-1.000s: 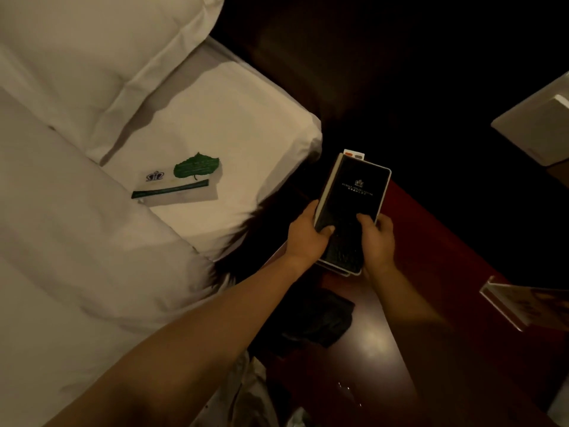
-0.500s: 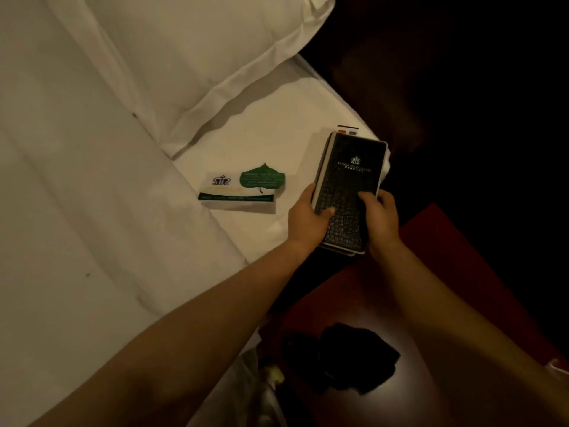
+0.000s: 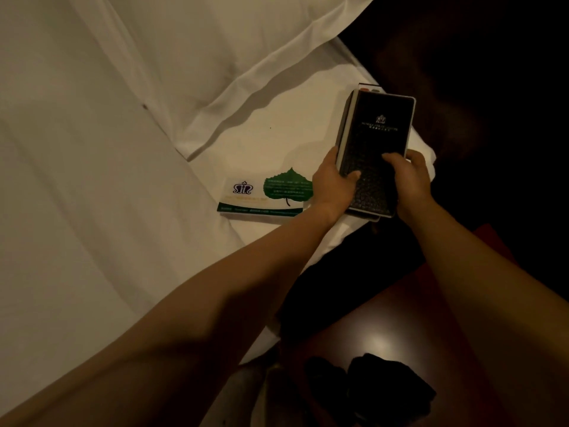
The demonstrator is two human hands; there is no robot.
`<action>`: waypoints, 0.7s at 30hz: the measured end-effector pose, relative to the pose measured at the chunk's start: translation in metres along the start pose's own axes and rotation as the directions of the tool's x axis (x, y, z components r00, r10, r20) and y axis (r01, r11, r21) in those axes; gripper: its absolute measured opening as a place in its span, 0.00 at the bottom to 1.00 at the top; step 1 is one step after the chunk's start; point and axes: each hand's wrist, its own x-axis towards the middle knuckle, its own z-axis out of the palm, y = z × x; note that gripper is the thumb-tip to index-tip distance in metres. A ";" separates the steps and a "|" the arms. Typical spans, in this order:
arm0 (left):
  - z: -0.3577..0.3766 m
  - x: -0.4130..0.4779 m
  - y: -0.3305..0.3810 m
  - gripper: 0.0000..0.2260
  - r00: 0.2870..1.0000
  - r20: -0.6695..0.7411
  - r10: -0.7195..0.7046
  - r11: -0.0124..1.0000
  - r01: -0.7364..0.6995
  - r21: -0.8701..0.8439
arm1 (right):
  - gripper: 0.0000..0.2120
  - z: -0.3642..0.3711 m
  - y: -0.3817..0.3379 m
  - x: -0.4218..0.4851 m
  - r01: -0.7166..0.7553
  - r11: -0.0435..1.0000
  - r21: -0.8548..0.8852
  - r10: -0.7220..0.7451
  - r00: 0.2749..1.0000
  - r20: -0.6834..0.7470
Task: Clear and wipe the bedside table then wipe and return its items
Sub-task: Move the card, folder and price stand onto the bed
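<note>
Right of centre, above the corner of the bed (image 3: 320,97), your left hand (image 3: 331,184) and right hand (image 3: 411,180) both grip the black folder (image 3: 377,140), thumbs curled on its cover. Clearing seems under way; next, lay it flat beside the leaf card (image 3: 264,195), then fetch the cloth (image 3: 391,392).

Card (image 3: 261,197) on bed (image 3: 92,211), left of folder (image 3: 375,149)

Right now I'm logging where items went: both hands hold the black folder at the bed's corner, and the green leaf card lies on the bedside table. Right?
Not quite. The head view shows the green leaf card lying on the white bed sheet, not the bedside table. The rest stands: left hand and right hand both hold the black folder at the bed's corner.
</note>
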 end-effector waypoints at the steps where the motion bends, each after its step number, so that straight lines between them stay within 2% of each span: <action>1: 0.000 0.004 0.000 0.26 1.000 0.007 0.002 1.000 -0.002 0.014 | 0.20 0.002 0.001 0.004 0.004 1.000 -0.007 -0.004 1.000 -0.005; 6: 0.001 0.007 -0.005 0.20 0.998 0.040 0.058 0.996 -0.060 0.062 | 0.20 0.009 0.011 0.010 0.054 0.991 -0.126 -0.059 0.998 -0.037; 9: 0.006 0.004 -0.005 0.22 0.991 0.045 0.129 0.986 -0.133 0.100 | 0.22 0.006 0.016 0.007 0.100 0.975 -0.200 -0.108 0.994 -0.027; 14: 0.013 -0.012 0.003 0.26 0.939 0.116 0.323 0.895 -0.344 0.285 | 0.26 -0.025 0.022 -0.005 0.234 0.907 -0.349 -0.249 0.969 0.003; 18: 0.028 -0.031 0.009 0.27 0.899 0.231 0.373 0.818 -0.436 0.375 | 0.29 -0.066 0.027 -0.015 0.253 0.849 -0.464 -0.310 0.949 -0.050; 21: 0.043 -0.047 0.007 0.27 0.862 0.323 0.392 0.769 -0.499 0.398 | 0.31 -0.095 0.041 -0.029 0.240 0.857 -0.456 -0.299 0.952 -0.060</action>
